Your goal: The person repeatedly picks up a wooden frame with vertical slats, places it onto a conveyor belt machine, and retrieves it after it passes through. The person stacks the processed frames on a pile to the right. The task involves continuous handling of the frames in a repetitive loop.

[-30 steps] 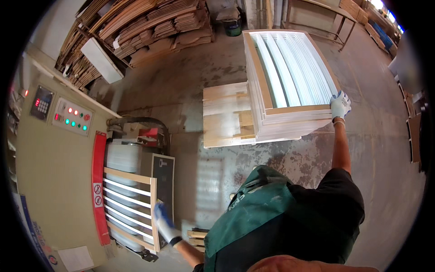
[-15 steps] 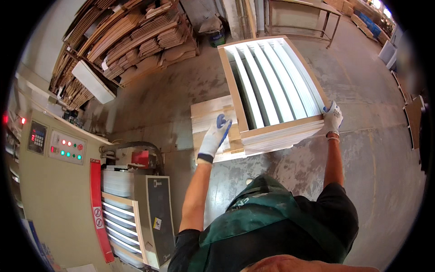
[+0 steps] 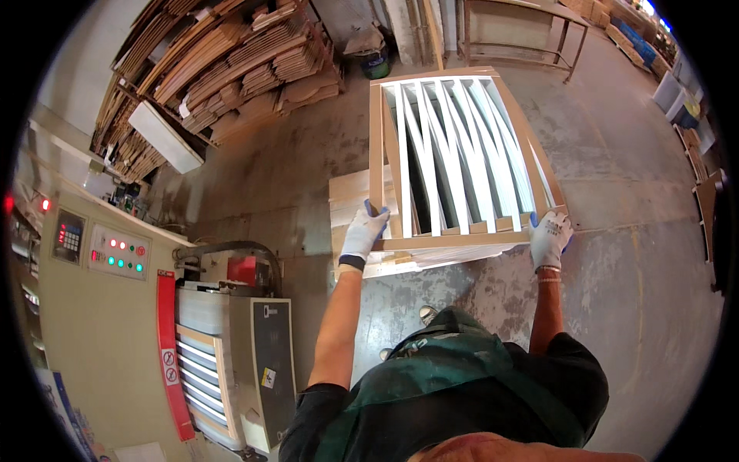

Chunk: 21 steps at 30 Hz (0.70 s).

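Observation:
A slatted frame (image 3: 450, 241) with brown edges and white slats lies skewed on top of a stack of similar frames (image 3: 454, 259). Its slats cross those of the frame beneath, and its near edge looks raised a little. My left hand (image 3: 365, 231), in a white and blue work glove, grips the near left corner of the top frame. At the near right corner my gloved right hand (image 3: 551, 239) is closed on it too. The fingertips under the edge are partly hidden. Below the stack, light wooden boards (image 3: 350, 199) show at the left.
To the left stands a beige machine with a control panel (image 3: 119, 252); another slatted frame (image 3: 206, 377) sits at its opening. A rack of stacked wooden pieces (image 3: 223, 69) fills the far left. A dark bucket (image 3: 375, 65) and a metal-legged table (image 3: 512, 19) are at the back.
My left hand has come from open air onto the frame's left corner. The top frame has shifted and turned against the stack, and its near edge has come towards me.

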Motion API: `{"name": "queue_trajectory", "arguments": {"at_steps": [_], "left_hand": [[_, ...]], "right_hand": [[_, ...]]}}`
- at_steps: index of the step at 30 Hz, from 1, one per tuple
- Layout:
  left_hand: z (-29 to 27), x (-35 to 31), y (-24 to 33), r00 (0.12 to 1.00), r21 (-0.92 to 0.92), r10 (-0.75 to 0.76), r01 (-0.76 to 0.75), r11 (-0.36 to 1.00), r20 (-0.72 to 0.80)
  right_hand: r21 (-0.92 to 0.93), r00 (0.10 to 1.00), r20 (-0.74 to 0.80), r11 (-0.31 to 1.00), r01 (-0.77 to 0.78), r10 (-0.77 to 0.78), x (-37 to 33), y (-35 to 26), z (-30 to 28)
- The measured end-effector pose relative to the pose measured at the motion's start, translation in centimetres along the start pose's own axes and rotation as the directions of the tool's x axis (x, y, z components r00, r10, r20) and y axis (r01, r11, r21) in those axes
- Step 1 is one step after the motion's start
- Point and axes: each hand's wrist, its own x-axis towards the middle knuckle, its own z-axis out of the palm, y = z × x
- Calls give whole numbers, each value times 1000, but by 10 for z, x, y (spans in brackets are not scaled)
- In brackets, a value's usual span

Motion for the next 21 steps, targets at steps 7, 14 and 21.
{"name": "queue_trajectory", "arguments": {"at_steps": [7, 14, 21], "left_hand": [[-21, -66, -63, 990, -57, -134, 136, 989, 42], [-38, -200, -109, 956, -233, -269, 237, 943, -118], [-73, -362, -131, 761, -317, -439, 317, 894, -477]], "right_hand": [[833, 884, 458, 393, -389, -96, -58, 30, 4], [894, 895, 384, 334, -298, -229, -111, 26, 32], [931, 720, 364, 254, -262, -591, -145, -59, 13]]}}
